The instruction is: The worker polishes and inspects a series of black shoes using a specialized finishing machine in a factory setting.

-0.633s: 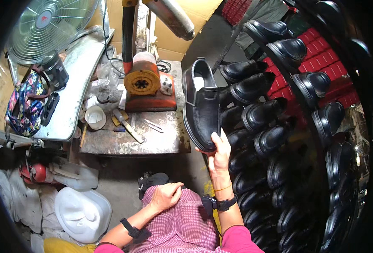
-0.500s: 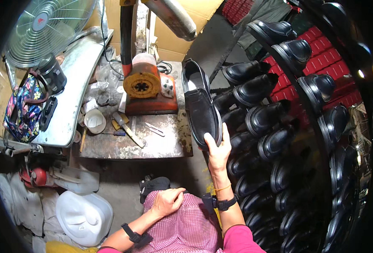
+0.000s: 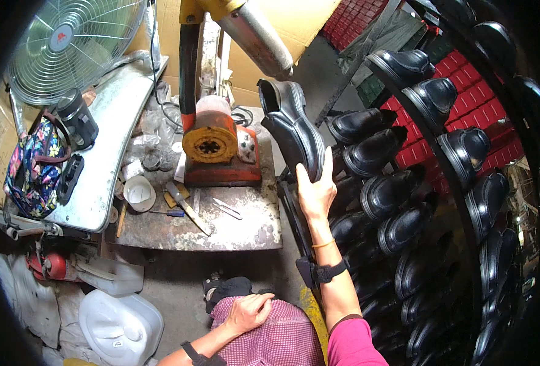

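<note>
My right hand (image 3: pixel 316 196) grips a black leather slip-on shoe (image 3: pixel 295 137) by its toe. The shoe is raised beside the rack, tilted onto one side, with its heel and opening pointing away from me. Resting on the pink checked cloth (image 3: pixel 273 329) over my lap, my left hand (image 3: pixel 250 312) is loosely curled and holds nothing. Nearest the shoe on the left is an orange machine (image 3: pixel 221 174) with a round yellow-rimmed opening, standing on a worn bench (image 3: pixel 160 235).
Racks of black shoes (image 3: pixel 407 226) fill the right side. On the bench lie a knife (image 3: pixel 190 210), tweezers (image 3: pixel 226 208) and a white cup (image 3: pixel 139 193). A metal tube (image 3: pixel 257 39) hangs above. A fan (image 3: pixel 62 39) and flowered bag (image 3: pixel 38 165) are at left.
My right hand has turned the shoe from its top toward its side and moved it slightly up. My left hand stays on my lap. The whole view has shifted a little.
</note>
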Motion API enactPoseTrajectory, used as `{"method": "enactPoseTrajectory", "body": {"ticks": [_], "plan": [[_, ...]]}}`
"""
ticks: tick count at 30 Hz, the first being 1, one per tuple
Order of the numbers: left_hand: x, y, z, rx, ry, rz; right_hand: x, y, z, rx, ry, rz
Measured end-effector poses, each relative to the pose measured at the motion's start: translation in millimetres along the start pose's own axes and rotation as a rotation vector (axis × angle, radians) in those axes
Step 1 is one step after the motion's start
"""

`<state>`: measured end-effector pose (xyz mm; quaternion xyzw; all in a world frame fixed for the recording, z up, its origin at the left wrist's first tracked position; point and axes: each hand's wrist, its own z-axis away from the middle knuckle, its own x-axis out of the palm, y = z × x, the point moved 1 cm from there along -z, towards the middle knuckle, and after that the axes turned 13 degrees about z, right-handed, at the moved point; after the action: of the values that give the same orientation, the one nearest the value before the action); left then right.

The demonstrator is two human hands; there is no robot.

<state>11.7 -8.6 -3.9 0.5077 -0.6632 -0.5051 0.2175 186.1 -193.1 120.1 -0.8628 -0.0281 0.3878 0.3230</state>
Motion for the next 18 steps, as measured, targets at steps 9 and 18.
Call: {"method": "enactPoseTrajectory", "body": {"ticks": [9,18], "plan": [[-3,9,-3,0.020,0.047,0.005,24,-34,-68,-0.135,0.059,0.087],[-4,16,-4,0.001,0.040,-0.018,18,-46,-85,-0.109,0.105,0.118]]}}
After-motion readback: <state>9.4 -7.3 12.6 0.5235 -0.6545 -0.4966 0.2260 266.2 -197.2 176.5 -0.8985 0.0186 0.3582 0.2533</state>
